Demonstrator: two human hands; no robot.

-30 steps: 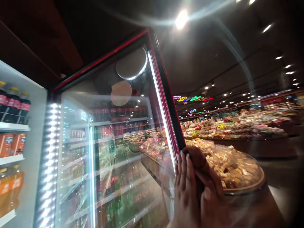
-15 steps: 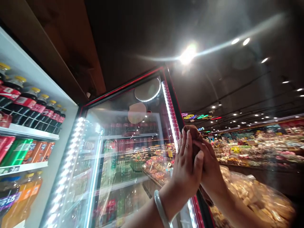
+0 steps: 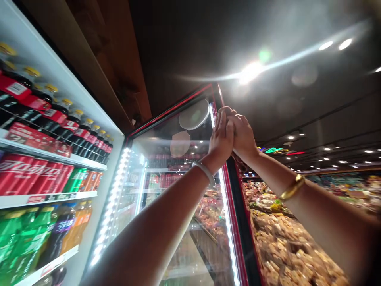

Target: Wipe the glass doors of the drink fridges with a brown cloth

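Observation:
A glass cooler door (image 3: 238, 206) with a black and red frame stands swung out, lit by a white strip. Near its top outer corner, both my hands are raised against the frame. My left hand (image 3: 222, 137), with a pale bangle at the wrist, presses on the inner side of the frame. Close beside it, my right hand (image 3: 244, 135) wraps round the outer side, a gold bangle on that forearm. A brown cloth (image 3: 226, 110), mostly hidden, is bunched between the hands and the frame edge.
At the left, cooler shelves (image 3: 86, 159) hold cola bottles (image 3: 56, 113), red cans (image 3: 32, 174) and green bottles (image 3: 35, 230). Beyond the door, a display of packaged food (image 3: 291, 246) spreads at lower right. Bright ceiling lights (image 3: 250, 73) shine above.
Both hands have moved up the door frame with the brown cloth, from its middle to near the top corner. The view has shifted, showing more of the shelves and both forearms.

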